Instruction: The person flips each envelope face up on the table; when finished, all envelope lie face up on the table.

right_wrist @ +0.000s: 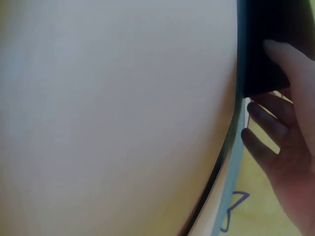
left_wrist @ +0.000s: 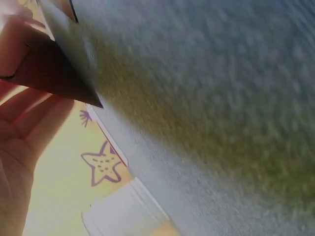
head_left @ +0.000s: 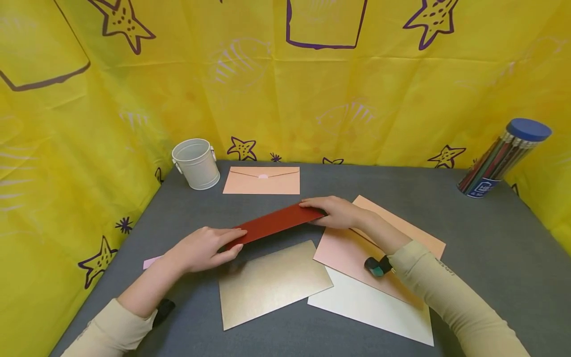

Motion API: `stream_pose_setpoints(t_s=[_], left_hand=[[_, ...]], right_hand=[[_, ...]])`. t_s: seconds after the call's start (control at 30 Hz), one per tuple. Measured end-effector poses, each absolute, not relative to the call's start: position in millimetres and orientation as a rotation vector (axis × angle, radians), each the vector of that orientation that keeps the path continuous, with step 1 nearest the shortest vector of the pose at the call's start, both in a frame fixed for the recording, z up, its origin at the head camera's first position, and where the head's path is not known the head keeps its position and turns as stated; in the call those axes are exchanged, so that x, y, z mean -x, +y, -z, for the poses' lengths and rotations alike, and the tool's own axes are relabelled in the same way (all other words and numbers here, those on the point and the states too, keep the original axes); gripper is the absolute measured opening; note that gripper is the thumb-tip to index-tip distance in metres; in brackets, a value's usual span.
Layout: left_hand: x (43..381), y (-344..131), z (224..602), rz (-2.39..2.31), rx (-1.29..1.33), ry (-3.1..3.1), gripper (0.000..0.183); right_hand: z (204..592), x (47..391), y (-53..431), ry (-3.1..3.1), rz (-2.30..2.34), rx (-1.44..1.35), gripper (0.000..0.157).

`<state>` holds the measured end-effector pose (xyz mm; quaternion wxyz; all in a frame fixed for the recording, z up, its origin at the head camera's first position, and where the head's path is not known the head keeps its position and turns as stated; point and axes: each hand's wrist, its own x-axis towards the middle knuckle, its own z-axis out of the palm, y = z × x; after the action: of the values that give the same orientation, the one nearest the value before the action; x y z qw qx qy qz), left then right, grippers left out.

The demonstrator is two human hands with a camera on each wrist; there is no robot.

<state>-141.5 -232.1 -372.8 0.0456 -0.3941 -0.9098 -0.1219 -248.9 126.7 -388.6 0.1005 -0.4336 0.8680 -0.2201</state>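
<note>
Both hands hold a red envelope (head_left: 274, 223) by its two ends, tilted above the table. My left hand (head_left: 202, 249) pinches the near left end, thumb below and fingers over it; in the left wrist view a flap line shows on the envelope's dark side (left_wrist: 49, 69). Gripping the far right end is my right hand (head_left: 336, 212), its thumb against the dark face (right_wrist: 261, 64) in the right wrist view. Beneath lies a gold envelope (head_left: 272, 282). Under the right forearm, a pink envelope (head_left: 343, 253) overlaps a peach envelope (head_left: 412, 230) and a white one (head_left: 374, 302).
A peach envelope (head_left: 261, 182) with a round seal lies at the back, beside a white metal bucket (head_left: 198, 166). A blue-lidded tube of pencils (head_left: 501, 158) stands at the back right. A small pink piece (head_left: 151, 262) shows near the left wrist. Yellow cloth (head_left: 276, 99) hangs behind.
</note>
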Motion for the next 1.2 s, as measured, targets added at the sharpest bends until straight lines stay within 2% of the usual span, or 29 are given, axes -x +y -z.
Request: stream_pose_setpoints(t_s=[0.23,0.5,0.7,0.93,1.2], left_hand=[[147,-242,372,0.499,1.173,-2.623,0.029],[156,-249,370,0.817,0.955,-2.527,0.025],[160,-251,369,1.21,0.511,-2.548,0.024],[173,-254,364,1.538,0.026,-2.557,0.042],[187,-254,364,1.46,-0.151,-2.681,0.048]], right_hand=[[387,250,126,2.629,0.786,1.255,0.03],[388,250,124,2.635,1.049,1.253,0.018],[388,246,120,2.611,1.187,1.128,0.018],[390,241,115,2.405,1.381,0.786,0.014],[390,237,106,2.153,1.505,0.444,0.02]])
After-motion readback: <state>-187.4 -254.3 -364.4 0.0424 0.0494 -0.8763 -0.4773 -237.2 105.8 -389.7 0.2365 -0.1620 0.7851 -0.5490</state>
